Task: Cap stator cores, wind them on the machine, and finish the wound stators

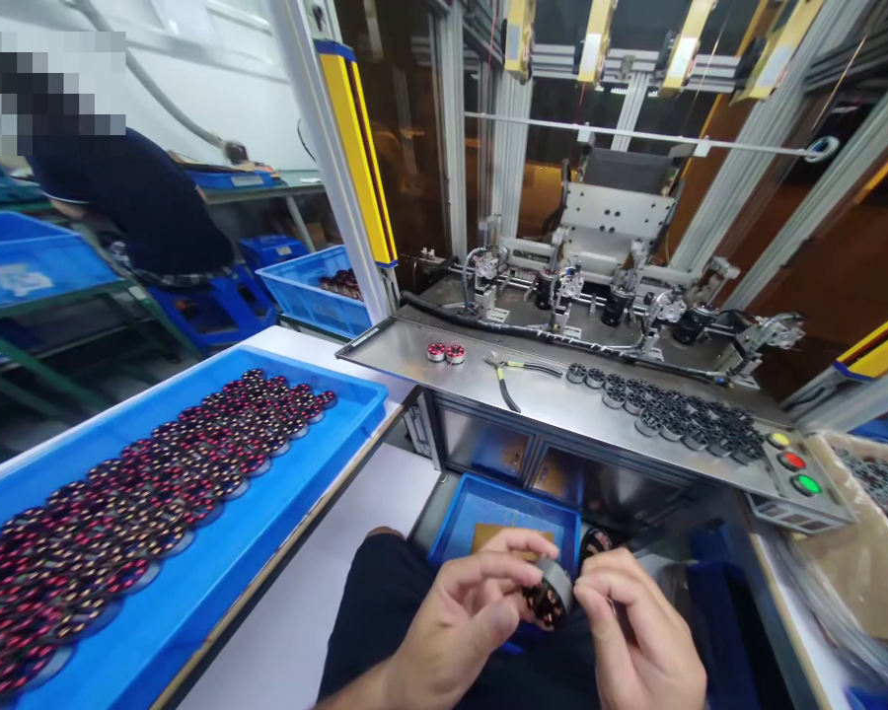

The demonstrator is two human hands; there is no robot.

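Note:
Above my lap, my left hand (470,611) grips a wound motor stator (552,592) by its rim, between thumb and fingers. A grey outer ring and copper-coloured windings show on it. My right hand (632,616) is close at the stator's right side, thumb and forefinger pinched together. What the pinch holds is too small to make out. On the metal ledge ahead lie two red-wound stators (445,353) and a pair of pliers (510,375) with green-and-black handles. Several dark unwound stator cores (666,414) are grouped to the right of the pliers.
A blue tray (326,473) of wound stators fills the left table. A machine with clamping fixtures (562,286) stands behind the ledge. Push buttons (806,483) and a lined box of parts (821,552) are at right. A blue bin (451,513) sits below; a person (129,197) sits far left.

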